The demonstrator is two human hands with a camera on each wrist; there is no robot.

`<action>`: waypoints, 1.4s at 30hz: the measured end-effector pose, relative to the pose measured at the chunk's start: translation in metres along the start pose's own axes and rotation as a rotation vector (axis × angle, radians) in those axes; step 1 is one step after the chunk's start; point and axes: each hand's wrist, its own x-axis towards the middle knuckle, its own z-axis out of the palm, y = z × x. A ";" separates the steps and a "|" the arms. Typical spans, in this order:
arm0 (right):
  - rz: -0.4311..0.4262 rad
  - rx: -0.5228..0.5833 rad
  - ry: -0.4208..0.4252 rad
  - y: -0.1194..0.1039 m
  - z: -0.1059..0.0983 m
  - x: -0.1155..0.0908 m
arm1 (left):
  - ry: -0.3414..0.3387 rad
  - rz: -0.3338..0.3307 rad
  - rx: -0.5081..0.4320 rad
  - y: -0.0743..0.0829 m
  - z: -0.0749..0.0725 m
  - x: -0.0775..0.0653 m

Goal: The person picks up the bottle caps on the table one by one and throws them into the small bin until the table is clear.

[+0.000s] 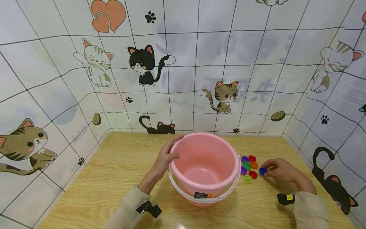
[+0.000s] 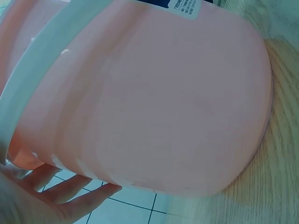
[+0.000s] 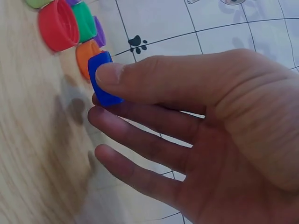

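A pink bucket [image 1: 203,171] with a white handle [image 1: 204,200] stands upright on the table. My left hand [image 1: 166,159] grips its rim on the left side, thumb over the inside and fingers along the outer wall, as the left wrist view shows beneath the bucket wall [image 2: 177,102]. To the right, my right hand [image 1: 283,171] pinches a blue bottle cap [image 3: 102,77] between thumb and forefinger, just above the table. Beside it lie several coloured caps, among them a red cap [image 1: 253,174], an orange cap [image 1: 254,165], a green cap [image 1: 247,166] and a yellow-green cap [image 1: 248,179].
The wooden table [image 1: 114,178] runs back to a wall [image 1: 183,76] covered in a white grid print with cartoon cats. Side walls with the same print close it in at left and right. The caps lie close to the bucket's right side.
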 end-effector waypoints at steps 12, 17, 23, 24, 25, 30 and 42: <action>-0.078 -0.129 0.129 -0.025 -0.013 -0.010 | 0.034 -0.008 0.019 0.002 0.001 -0.002; -0.099 -0.131 0.183 -0.038 -0.021 -0.014 | 0.023 -0.016 0.024 0.003 -0.001 -0.002; -0.123 -0.146 0.245 -0.056 -0.027 -0.020 | -0.026 -0.044 0.031 0.006 -0.005 -0.002; -0.131 -0.146 0.254 -0.059 -0.028 -0.021 | -0.033 -0.046 0.029 0.007 -0.005 -0.002; -0.138 -0.144 0.263 -0.062 -0.029 -0.022 | -0.040 -0.048 0.028 0.007 -0.005 -0.002; -0.168 -0.158 0.300 -0.071 -0.032 -0.025 | -0.061 -0.058 0.016 0.007 -0.005 -0.001; -0.191 -0.172 0.317 -0.086 -0.030 -0.027 | -0.138 -0.036 0.017 0.009 0.000 -0.004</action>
